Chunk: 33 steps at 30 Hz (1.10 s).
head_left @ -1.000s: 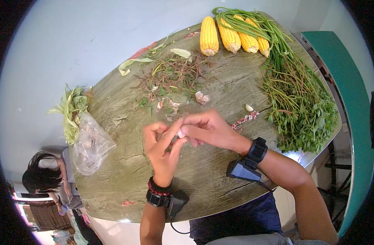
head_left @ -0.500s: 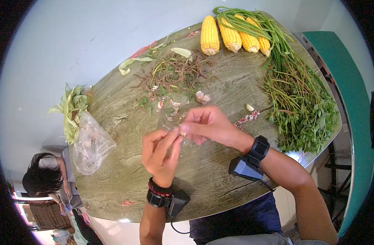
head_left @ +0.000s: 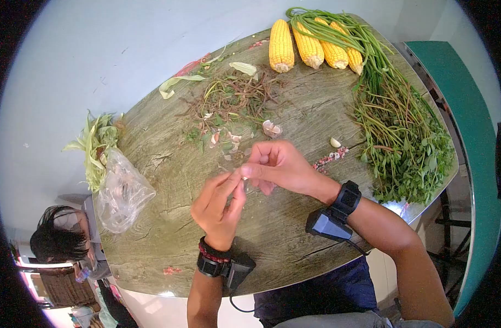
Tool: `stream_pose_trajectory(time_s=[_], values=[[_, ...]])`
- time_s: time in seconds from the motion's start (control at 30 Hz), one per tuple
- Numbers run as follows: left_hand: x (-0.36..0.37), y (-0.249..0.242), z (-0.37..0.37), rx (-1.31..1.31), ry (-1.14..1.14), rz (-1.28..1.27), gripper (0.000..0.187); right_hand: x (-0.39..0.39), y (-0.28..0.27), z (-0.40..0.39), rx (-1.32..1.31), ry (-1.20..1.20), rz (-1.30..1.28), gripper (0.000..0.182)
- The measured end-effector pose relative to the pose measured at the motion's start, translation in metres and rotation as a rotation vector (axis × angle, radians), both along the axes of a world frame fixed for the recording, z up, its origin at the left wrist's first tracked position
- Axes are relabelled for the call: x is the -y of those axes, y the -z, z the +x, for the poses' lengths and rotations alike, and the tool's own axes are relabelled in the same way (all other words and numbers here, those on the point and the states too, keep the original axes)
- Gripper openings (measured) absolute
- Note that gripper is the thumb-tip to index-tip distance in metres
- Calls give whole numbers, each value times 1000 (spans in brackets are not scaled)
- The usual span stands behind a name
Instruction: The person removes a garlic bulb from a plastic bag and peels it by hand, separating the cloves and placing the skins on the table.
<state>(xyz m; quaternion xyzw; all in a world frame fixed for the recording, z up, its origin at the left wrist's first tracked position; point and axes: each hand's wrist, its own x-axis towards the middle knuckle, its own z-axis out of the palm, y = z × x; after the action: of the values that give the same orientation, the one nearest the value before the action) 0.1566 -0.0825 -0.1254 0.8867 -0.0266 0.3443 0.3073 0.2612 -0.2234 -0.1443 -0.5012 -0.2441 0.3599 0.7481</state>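
Note:
My left hand and my right hand meet over the middle of the table. Between their pinched fingertips is a small garlic clove, mostly covered by the fingers. Just beyond the hands lie scattered garlic skins and a partly broken garlic bulb. A peeled garlic clove rests by itself to the right of my right hand.
Several corn cobs lie at the far edge beside long green beans and leafy greens. Plant trimmings are heaped behind the garlic. A clear plastic bag and corn husks sit left. Another person is at lower left.
Both hands stay almost in place; the left fingers have closed in slightly around the clove. The person at lower left has shifted a little.

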Motion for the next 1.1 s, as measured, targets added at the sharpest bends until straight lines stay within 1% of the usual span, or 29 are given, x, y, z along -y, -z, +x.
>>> stream_pose_trajectory(time_s=[0.17,0.27,0.37,0.43,0.47,0.57,0.67,0.87,0.97,1.07,1.1], values=[[1,0,-1,4,-8,-24,22,0,0,0,17,-6,5,22],[0,0,-1,0,1,-57,27,-1,3,-1,43,-6,22,25],[2,-1,-1,-6,1,-95,23,0,0,-2,-2,-2,33,24],[2,-3,0,4,17,-45,23,0,0,-1,-49,5,34,23],[1,-4,0,10,25,-20,23,0,0,0,-32,8,37,23],[-2,2,1,67,40,-26,22,-2,3,-1,8,14,52,23],[-3,3,1,53,36,-23,23,-3,5,-1,18,19,68,23],[-3,2,-3,53,11,175,25,-3,4,-1,35,31,24,23],[-3,3,-3,62,18,171,24,-3,4,-2,46,27,7,23],[-6,10,1,131,21,153,21,-3,3,-2,33,10,28,24],[-6,9,1,115,17,107,21,-3,3,-2,30,-1,38,24]])
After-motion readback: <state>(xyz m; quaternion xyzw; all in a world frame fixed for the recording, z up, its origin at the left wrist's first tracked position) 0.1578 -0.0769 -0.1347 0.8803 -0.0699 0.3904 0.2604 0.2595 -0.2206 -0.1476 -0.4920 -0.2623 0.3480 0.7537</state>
